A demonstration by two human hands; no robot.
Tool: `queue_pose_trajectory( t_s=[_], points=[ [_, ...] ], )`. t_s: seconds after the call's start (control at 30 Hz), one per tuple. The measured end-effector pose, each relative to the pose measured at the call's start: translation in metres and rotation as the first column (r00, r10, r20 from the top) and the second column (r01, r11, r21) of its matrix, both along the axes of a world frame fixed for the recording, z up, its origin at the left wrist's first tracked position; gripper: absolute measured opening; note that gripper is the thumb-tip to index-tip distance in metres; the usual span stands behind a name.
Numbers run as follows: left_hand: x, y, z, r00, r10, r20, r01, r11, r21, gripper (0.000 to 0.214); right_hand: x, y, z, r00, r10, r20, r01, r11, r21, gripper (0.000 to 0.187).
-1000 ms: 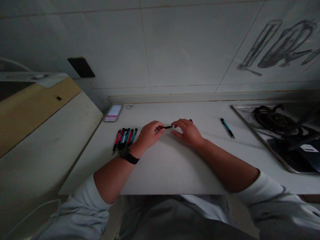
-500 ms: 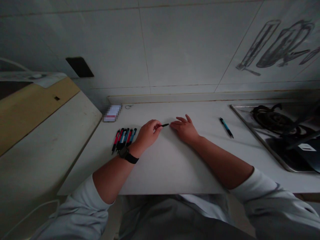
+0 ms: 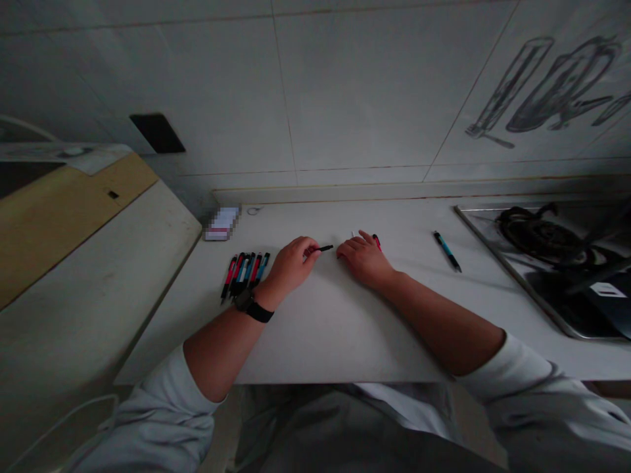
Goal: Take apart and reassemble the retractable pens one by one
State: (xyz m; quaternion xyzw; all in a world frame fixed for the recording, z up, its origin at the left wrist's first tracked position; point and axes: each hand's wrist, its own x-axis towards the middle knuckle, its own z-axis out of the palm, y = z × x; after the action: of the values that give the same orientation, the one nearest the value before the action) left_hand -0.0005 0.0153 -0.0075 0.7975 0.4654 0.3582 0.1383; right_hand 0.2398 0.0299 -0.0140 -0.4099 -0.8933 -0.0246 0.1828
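Observation:
My left hand [image 3: 292, 264] rests on the white counter [image 3: 345, 328], fingers pinched round a thin black pen part [image 3: 325, 247] that points to the right. My right hand [image 3: 363, 257] lies just right of that tip, fingers curled down on the counter over a red pen piece [image 3: 376, 240] and a small white bit [image 3: 353, 234]. Whether those fingers grip anything is hidden. Left of my left wrist, with its black watch, lies a row of several red and blue pens [image 3: 244, 271].
A single blue pen [image 3: 447, 251] lies to the right. A gas hob [image 3: 557, 263] fills the right end of the counter. A small white box [image 3: 221, 223] sits at the back left by the tiled wall. A lower wooden surface [image 3: 73, 217] adjoins at left.
My right hand let go of the black part it met a second ago, spread flat, then curled down near the red piece. My left hand kept the black part almost still.

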Motion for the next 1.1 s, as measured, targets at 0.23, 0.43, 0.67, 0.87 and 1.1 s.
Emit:
queue_pose_trajectory(
  t_s=[0.23, 0.43, 0.67, 0.87, 1.1],
  points=[
    [0.000, 0.000, 0.000, 1.000, -0.029, 0.001, 0.029, 1.000, -0.003, 0.005, 0.005, -0.002, 0.012, 0.951, 0.007, -0.310, -0.004, 1.000, 0.010, 0.020],
    [0.001, -0.002, 0.001, 0.998, -0.067, -0.003, 0.067, 0.998, 0.004, 0.005, 0.002, -0.008, 0.015, 0.938, 0.041, -0.345, -0.037, 0.999, 0.020, 0.020],
    [0.002, -0.003, 0.002, 0.998, -0.070, -0.008, 0.070, 0.998, 0.006, 0.006, 0.003, -0.007, 0.014, 0.934, 0.079, -0.348, -0.083, 0.997, 0.003, 0.023],
    [0.002, -0.003, 0.004, 0.992, -0.124, -0.002, 0.123, 0.992, -0.035, 0.008, 0.003, -0.009, 0.012, 0.915, 0.113, -0.388, -0.121, 0.993, 0.004, 0.022],
    [0.004, -0.004, 0.006, 0.974, -0.224, -0.045, 0.219, 0.971, -0.090, 0.015, 0.004, -0.013, 0.019, 0.885, 0.135, -0.445, -0.152, 0.988, -0.004, 0.025]
  ],
)
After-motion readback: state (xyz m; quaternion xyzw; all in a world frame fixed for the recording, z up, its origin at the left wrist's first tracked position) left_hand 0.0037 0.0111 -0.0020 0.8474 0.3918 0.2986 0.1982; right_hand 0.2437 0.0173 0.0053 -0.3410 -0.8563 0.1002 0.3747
